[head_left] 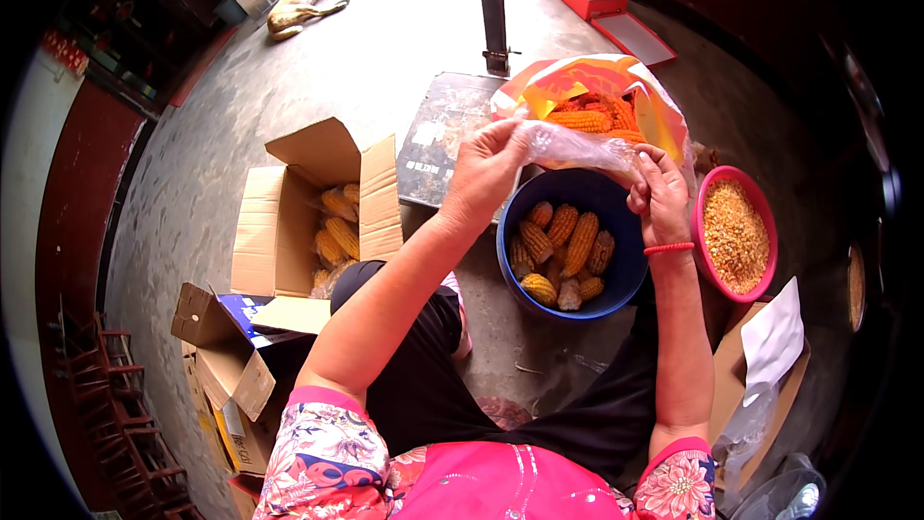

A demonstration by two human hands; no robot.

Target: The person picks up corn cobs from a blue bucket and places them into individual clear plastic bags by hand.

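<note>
A clear plastic bag [582,147] is stretched between my two hands, above the far rim of a blue bucket. My left hand [486,169] pinches one end of the bag, and my right hand [664,195] grips the other. No corn cob shows inside the plastic. Below, the blue bucket [630,270] holds several yellow corn cobs [579,243], some bare and dry. Just behind the bag stands a large orange and white sack [664,96] with deep orange cobs [597,116] in it.
Right of the bucket sits a pink basin [705,260] of loose kernels [736,236]. An open cardboard box [260,231] with bagged cobs is on the left, beside a platform scale [443,135] with an upright post [491,10]. A dog [303,5] lies farther back.
</note>
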